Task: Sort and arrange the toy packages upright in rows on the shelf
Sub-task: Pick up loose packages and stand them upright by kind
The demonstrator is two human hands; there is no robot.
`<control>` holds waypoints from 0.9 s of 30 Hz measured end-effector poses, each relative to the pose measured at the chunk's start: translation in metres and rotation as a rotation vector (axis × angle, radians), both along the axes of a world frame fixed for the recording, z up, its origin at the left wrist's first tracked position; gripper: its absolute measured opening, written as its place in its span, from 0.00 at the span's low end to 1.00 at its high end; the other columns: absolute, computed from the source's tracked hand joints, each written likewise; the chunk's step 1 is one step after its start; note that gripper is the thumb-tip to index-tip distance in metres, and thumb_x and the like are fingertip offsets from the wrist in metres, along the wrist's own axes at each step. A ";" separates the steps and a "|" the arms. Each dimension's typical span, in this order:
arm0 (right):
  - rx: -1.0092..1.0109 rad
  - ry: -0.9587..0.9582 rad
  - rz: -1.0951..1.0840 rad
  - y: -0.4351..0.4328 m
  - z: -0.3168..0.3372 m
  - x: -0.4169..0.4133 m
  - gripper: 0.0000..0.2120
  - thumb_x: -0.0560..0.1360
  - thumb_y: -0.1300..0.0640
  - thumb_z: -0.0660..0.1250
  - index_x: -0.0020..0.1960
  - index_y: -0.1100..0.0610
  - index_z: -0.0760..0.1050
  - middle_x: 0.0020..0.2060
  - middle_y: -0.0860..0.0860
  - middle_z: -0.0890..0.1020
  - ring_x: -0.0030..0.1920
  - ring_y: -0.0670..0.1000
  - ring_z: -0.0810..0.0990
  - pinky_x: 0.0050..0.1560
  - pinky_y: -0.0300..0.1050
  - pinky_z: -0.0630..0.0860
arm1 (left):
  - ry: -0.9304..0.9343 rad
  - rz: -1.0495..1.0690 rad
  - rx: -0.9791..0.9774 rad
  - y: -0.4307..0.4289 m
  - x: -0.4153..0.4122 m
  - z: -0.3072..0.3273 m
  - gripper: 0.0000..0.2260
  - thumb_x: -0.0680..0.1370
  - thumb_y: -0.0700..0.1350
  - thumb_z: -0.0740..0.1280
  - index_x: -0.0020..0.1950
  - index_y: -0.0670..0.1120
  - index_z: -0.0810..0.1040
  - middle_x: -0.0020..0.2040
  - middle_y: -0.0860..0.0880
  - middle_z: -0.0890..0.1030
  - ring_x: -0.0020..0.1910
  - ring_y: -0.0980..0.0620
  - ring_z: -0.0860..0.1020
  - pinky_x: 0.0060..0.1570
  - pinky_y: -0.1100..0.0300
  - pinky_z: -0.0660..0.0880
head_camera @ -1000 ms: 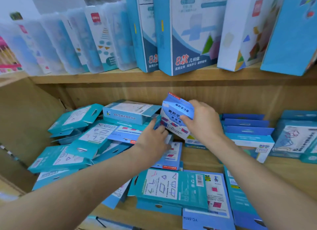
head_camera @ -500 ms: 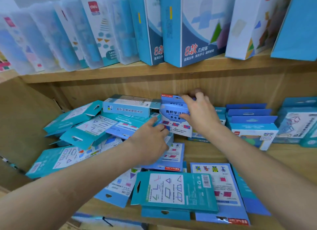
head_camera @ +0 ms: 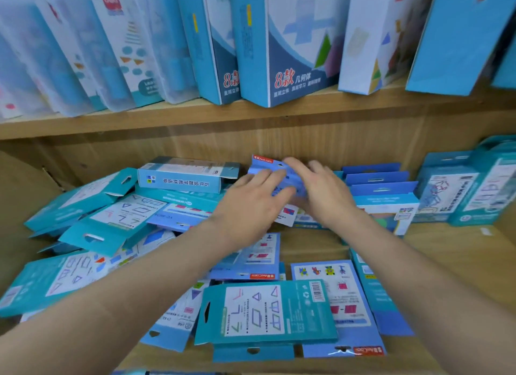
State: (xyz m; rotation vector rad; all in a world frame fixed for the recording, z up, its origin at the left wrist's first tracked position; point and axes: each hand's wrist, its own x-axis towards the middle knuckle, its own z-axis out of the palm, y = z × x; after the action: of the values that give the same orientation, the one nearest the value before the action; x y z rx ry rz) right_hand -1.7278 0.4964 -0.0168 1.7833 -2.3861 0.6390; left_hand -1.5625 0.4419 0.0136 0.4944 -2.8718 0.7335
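A blue toy package (head_camera: 268, 165) stands near the back wall of the lower shelf, its red-labelled top showing above my fingers. My left hand (head_camera: 252, 200) presses on its front from the left and my right hand (head_camera: 321, 190) covers it from the right, so both hands hold it. To its right, several blue packages (head_camera: 377, 179) stand upright in a row. To the left, a loose heap of teal packages (head_camera: 111, 218) lies flat and tilted. A teal package (head_camera: 265, 313) lies flat at the front.
The upper shelf board (head_camera: 195, 117) holds tall blue and white boxes (head_camera: 293, 45) and clear cases (head_camera: 111, 47) leaning left. More teal boxes (head_camera: 469, 187) stand at the right end of the lower shelf. Bare wood (head_camera: 446, 257) shows at the front right.
Both hands have pushed the blue package back toward the shelf's rear wall, and my left hand has moved up from the flat packages onto its front. The camera has moved closer.
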 end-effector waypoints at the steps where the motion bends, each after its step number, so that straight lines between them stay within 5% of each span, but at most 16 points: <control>1: 0.000 -0.018 -0.001 0.000 0.000 -0.002 0.37 0.70 0.47 0.72 0.72 0.41 0.55 0.53 0.52 0.71 0.56 0.58 0.73 0.47 0.52 0.73 | 0.086 -0.011 -0.013 -0.003 -0.013 0.001 0.24 0.69 0.44 0.69 0.64 0.48 0.69 0.67 0.43 0.70 0.63 0.43 0.70 0.59 0.47 0.69; 6: 0.105 0.031 0.029 0.007 0.000 -0.019 0.40 0.68 0.49 0.74 0.72 0.46 0.54 0.53 0.53 0.71 0.56 0.59 0.74 0.45 0.53 0.72 | 0.152 0.110 -0.009 -0.019 -0.048 0.001 0.28 0.67 0.48 0.74 0.61 0.50 0.63 0.55 0.48 0.75 0.56 0.46 0.73 0.48 0.48 0.70; 10: 0.114 0.277 0.017 0.009 0.001 -0.020 0.39 0.73 0.67 0.64 0.75 0.49 0.47 0.52 0.55 0.75 0.56 0.58 0.73 0.46 0.52 0.72 | 0.111 0.168 -0.005 -0.025 -0.052 0.006 0.30 0.69 0.54 0.72 0.66 0.50 0.62 0.61 0.50 0.73 0.65 0.46 0.66 0.57 0.48 0.64; 14: 0.081 0.399 0.017 0.012 0.005 -0.020 0.33 0.72 0.67 0.61 0.74 0.54 0.54 0.51 0.55 0.79 0.56 0.59 0.74 0.54 0.51 0.67 | 0.034 0.177 -0.008 -0.029 -0.059 0.012 0.25 0.71 0.53 0.71 0.64 0.49 0.68 0.64 0.49 0.71 0.68 0.46 0.62 0.62 0.51 0.64; 20: 0.087 0.440 0.012 0.016 0.002 -0.035 0.25 0.68 0.68 0.64 0.63 0.57 0.64 0.49 0.52 0.80 0.53 0.56 0.75 0.53 0.49 0.62 | 0.022 0.198 0.057 -0.027 -0.063 0.013 0.20 0.72 0.50 0.70 0.61 0.50 0.70 0.60 0.50 0.75 0.61 0.47 0.73 0.59 0.52 0.66; 27: 0.140 0.488 0.003 0.023 0.001 -0.054 0.20 0.66 0.69 0.66 0.56 0.56 0.71 0.50 0.52 0.77 0.54 0.55 0.74 0.54 0.49 0.61 | 0.111 0.274 0.059 -0.031 -0.061 0.012 0.20 0.72 0.49 0.70 0.62 0.47 0.71 0.61 0.48 0.75 0.60 0.46 0.73 0.56 0.52 0.69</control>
State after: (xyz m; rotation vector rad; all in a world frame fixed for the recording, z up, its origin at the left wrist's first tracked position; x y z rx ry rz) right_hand -1.7815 0.5198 -0.0161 1.7415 -2.1301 0.0215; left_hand -1.6235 0.4107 0.0253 0.9194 -2.7591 0.6364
